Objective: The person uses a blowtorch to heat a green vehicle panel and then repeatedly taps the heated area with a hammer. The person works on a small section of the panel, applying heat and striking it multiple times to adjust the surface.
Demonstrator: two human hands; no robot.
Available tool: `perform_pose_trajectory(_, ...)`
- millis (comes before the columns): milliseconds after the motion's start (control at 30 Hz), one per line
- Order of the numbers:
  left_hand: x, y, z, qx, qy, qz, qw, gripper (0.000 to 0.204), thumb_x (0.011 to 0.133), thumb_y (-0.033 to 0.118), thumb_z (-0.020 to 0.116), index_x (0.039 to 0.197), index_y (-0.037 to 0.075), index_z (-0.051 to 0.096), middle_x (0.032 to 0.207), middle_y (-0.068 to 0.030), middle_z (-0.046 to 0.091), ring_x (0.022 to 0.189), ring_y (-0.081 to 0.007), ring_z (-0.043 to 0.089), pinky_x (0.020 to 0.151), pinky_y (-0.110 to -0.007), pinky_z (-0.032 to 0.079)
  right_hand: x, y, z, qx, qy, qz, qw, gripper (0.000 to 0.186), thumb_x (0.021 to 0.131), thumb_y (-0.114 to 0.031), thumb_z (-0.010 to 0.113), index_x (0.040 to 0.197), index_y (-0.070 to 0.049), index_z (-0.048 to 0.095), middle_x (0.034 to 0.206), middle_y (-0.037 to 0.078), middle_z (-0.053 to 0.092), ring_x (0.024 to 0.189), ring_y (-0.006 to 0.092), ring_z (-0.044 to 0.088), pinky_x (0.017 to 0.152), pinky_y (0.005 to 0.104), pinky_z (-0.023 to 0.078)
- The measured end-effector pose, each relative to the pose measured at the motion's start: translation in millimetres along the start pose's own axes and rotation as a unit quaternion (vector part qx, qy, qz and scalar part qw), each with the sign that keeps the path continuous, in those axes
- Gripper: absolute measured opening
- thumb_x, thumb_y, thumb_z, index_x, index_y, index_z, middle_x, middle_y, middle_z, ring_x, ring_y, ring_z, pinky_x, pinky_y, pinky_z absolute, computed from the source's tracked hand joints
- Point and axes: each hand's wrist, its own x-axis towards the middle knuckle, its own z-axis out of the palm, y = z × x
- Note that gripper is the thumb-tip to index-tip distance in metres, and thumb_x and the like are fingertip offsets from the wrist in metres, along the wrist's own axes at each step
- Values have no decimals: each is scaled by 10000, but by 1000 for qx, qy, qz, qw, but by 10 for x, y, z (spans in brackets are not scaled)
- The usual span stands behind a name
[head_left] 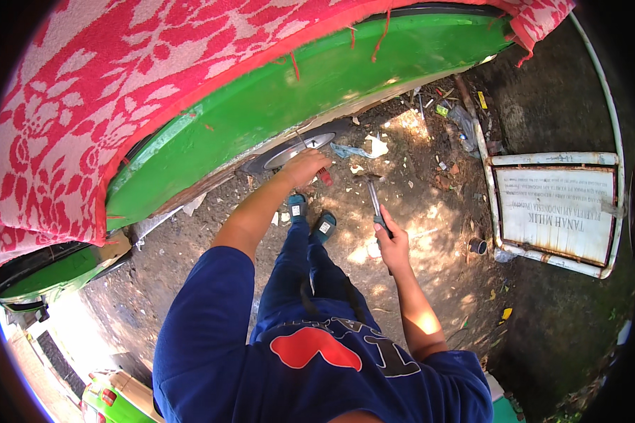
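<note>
My left hand (305, 166) is closed around a red-handled tool (324, 176), seemingly a screwdriver, whose thin metal shaft rises toward the lower edge of a green vehicle body (240, 106), just above a wheel (281, 159). The shaft's exact contact is too small to tell. Lower and to the right, my right hand (391, 238) grips a hammer (374, 197) by its dark handle, head upward, held apart from my left hand.
A red-and-white patterned cloth (63, 92) drapes over the green body. A white metal-framed sign (550, 211) stands at right. Litter (377, 146) lies on the dirt (346, 275) around my sandalled feet. More green vehicle parts (56, 275) are at left.
</note>
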Motion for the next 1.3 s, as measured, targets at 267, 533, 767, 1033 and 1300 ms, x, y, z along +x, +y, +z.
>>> perform_pose_trajectory(267, -121, -50, -30, -39, 4, -27, 999, 353, 804, 49, 623, 1132, 180, 621, 1015, -13, 646, 1100, -232, 553, 960, -396, 425, 1, -177, -16, 3, -17, 112, 994, 495, 937, -84, 626, 1418, -84, 508, 1251, 68, 641, 1060, 76, 571, 931, 227, 431)
perform_pose_trajectory(533, -169, -240, -21, -121, 111, -15, 986, 376, 754, -50, 642, 1085, 125, 607, 963, -75, 609, 956, -285, 589, 925, -408, 452, 75, -54, 101, -16, -38, 9, 999, 473, 932, -75, 632, 1392, -51, 526, 1224, 114, 665, 1049, 111, 603, 910, 245, 452)
perform_pose_trajectory(767, -175, -244, -171, -239, 102, -80, 962, 275, 742, -46, 668, 943, 92, 539, 875, -98, 550, 830, -277, 575, 727, -374, 461, 87, -161, 449, -89, -1, -260, 962, 432, 903, -64, 656, 1327, -24, 581, 1060, 178, 695, 923, 207, 681, 838, 288, 504)
perform_pose_trajectory(1033, -15, -291, -310, -271, 116, -109, 949, 249, 771, -89, 640, 924, 57, 507, 796, -94, 541, 778, -208, 565, 697, -340, 457, 401, -362, 786, -103, 41, -309, 944, 497, 876, -52, 667, 1359, -121, 574, 860, 154, 639, 721, 289, 626, 652, 361, 512)
perform_pose_trajectory(1300, -84, -239, -200, -257, 173, -72, 948, 290, 735, -78, 653, 933, 61, 491, 845, -86, 514, 718, -206, 536, 671, -311, 453, 470, -207, 684, -127, 48, -299, 945, 427, 911, -71, 647, 1327, -6, 574, 970, 164, 688, 787, 244, 668, 735, 318, 521)
